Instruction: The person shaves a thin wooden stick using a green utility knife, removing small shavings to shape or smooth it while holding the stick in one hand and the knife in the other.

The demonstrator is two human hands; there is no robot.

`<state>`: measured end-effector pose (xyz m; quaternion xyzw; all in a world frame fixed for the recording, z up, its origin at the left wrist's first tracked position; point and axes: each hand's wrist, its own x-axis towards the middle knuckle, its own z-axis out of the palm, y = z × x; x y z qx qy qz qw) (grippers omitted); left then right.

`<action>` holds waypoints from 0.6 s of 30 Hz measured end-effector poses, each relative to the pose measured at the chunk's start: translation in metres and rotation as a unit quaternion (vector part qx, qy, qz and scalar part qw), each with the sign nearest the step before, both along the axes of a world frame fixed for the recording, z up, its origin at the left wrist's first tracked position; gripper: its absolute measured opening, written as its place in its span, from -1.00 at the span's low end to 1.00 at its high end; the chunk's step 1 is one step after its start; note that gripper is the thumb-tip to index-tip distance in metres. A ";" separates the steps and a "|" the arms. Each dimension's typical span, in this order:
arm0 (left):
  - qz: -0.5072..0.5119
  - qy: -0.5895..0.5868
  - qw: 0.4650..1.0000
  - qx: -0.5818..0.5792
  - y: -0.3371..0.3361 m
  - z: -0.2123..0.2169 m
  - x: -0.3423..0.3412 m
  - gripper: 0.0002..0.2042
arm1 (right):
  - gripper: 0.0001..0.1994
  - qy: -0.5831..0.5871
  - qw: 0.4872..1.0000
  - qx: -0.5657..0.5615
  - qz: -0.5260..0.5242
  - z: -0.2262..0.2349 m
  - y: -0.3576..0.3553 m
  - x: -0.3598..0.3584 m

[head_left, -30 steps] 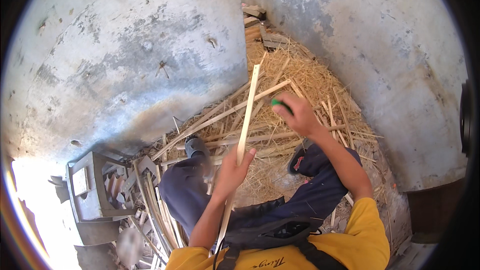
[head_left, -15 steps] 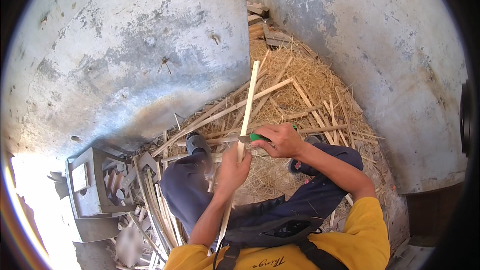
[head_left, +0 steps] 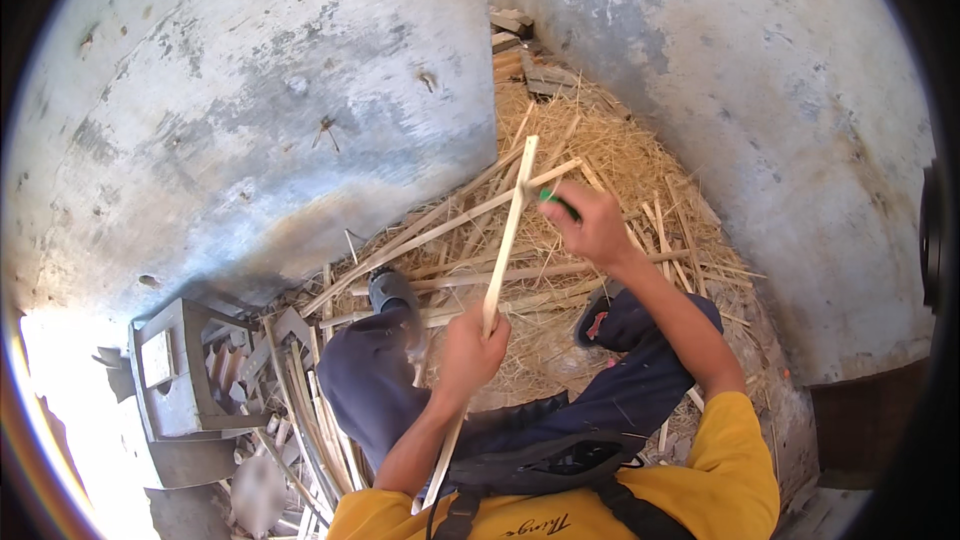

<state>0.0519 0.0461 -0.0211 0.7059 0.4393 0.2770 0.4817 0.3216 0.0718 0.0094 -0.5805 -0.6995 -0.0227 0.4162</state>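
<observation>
Left hand on the wood strip, right hand on the green-handled tool

Your left hand [head_left: 473, 355] is closed around a pale wood strip [head_left: 509, 240], gripping it below its middle. The strip slants up and slightly right from your fist; its lower part runs back along your left forearm toward your shirt [head_left: 690, 470]. Your right hand [head_left: 597, 227] is curled around a green-handled tool [head_left: 548, 198], raised just right of the strip's upper part. The tool's working end is blurred, so whether it touches the strip you cannot tell.

Beneath, your shoes [head_left: 392, 290] stand apart on the floor [head_left: 512, 396], with your dark blue trousers [head_left: 375, 375] bent at the knees and a black waist bag [head_left: 540, 465] across your lap. Beyond your hands, loose sticks [head_left: 440, 232] lie crossed over straw [head_left: 640, 155], which spreads to the floor's right edge, along the right wall [head_left: 760, 140].

Old boards [head_left: 548, 78] lie at the floor's far corner. Near its left edge, below the left wall [head_left: 300, 90], an open-sided grey box [head_left: 183, 408] sits beside a bundle of long strips [head_left: 318, 430].
</observation>
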 end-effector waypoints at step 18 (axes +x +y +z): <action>-0.055 -0.005 0.997 0.062 0.009 -0.015 0.002 -0.71 | -0.53 -0.067 0.896 -0.431 -0.089 -0.012 0.006 0.128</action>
